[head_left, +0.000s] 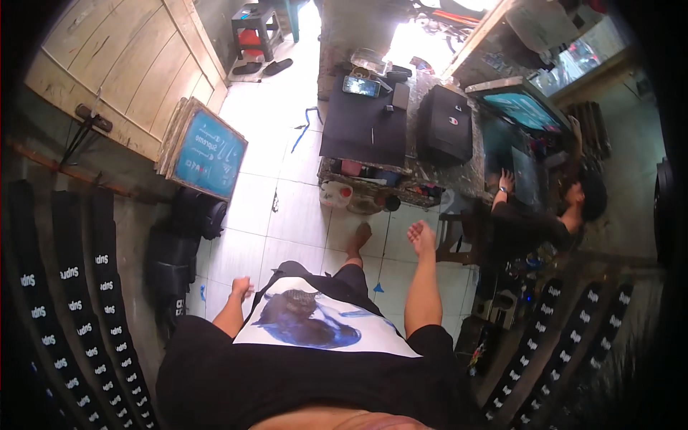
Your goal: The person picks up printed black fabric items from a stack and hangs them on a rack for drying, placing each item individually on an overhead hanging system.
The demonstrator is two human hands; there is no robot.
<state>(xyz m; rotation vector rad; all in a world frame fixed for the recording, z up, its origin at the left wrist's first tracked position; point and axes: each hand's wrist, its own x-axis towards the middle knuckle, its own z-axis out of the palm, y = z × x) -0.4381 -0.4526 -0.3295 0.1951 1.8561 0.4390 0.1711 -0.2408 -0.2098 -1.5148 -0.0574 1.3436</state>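
Note:
My left hand (243, 288) hangs by my left side, its fingers curled in with nothing seen in them. It is nearest to my black shirt with a white and blue print (312, 319). My right hand (421, 237) is out in front of me on the right, above the tiled floor. Its fingers are loosely bent and slightly apart, and no object shows in it. Neither hand touches the worktable (448, 173) ahead, where a black sheet (351, 132), a phone (361, 87) and a black bag (446, 125) lie.
At the right a co-worker (537, 229) rests a hand on a dark board, beside a raised teal printing screen (527, 109). Teal framed screens (210, 152) lean at the left. Printed black straps (107, 287) hang on both sides. A stool (256, 32) and slippers (278, 67) are farther off.

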